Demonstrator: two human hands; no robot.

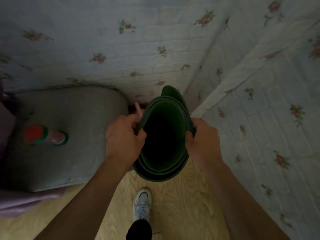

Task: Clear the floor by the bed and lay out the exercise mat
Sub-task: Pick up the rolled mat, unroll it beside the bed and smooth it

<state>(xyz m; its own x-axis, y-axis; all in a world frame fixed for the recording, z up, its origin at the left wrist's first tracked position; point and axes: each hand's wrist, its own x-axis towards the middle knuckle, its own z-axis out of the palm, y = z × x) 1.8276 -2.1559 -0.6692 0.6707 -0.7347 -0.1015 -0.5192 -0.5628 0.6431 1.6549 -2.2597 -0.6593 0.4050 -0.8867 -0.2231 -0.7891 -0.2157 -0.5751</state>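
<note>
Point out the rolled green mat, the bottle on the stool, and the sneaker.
Dark green rolled exercise mat (161, 172): head view, lower rim of roll.
Red-capped plastic bottle (33, 133): head view, red cap.
White laced sneaker (142, 204): head view, laces.

A red-capped bottle (45, 135) lies on a grey cushion (72, 118); a white sneaker (142, 204) stands on the wooden floor (187, 205).

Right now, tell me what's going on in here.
A person is standing on the wood floor beside the bed, holding a rolled green exercise mat upright. The left hand and right hand grip opposite sides of its top edge. The mat is not yet unrolled. A grey cushioned seat with a bottle on it stands to the left.
</note>
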